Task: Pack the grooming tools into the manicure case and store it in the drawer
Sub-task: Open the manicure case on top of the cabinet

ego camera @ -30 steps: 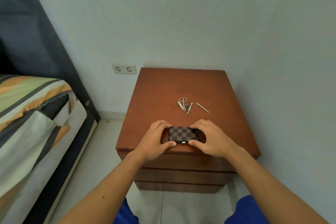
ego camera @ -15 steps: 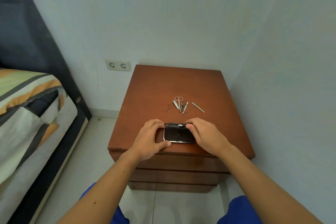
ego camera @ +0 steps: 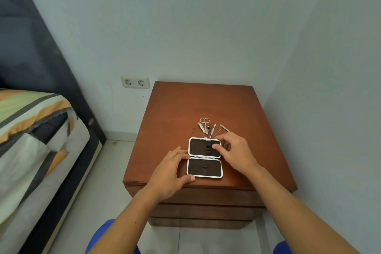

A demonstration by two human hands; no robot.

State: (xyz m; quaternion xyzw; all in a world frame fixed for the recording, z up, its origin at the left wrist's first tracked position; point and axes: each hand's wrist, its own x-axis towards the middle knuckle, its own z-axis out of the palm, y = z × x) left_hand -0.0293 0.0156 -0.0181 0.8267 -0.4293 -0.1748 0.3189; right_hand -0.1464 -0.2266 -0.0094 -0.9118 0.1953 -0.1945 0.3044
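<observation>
The manicure case (ego camera: 204,158) lies fully spread on the brown nightstand (ego camera: 181,109), showing two dark, silver-rimmed halves with elastic loops and no tools in them. My left hand (ego camera: 172,168) rests against the case's left edge, thumb on the near half's corner. My right hand (ego camera: 234,150) holds the far half's right side, a fingertip on its lining. Just behind the case lie the metal grooming tools: small scissors (ego camera: 204,121), nail clippers (ego camera: 202,127), thin picks (ego camera: 210,131) and a file (ego camera: 224,128).
The nightstand's drawer fronts (ego camera: 206,198) below the top are closed. A bed with a striped cover (ego camera: 31,130) stands at the left, and a double wall socket (ego camera: 135,82) is behind. Walls hem in the nightstand at the back and right.
The case went from closed with its checkered cover up, to half raised, to lying flat with both halves spread. My hands shifted to its sides.
</observation>
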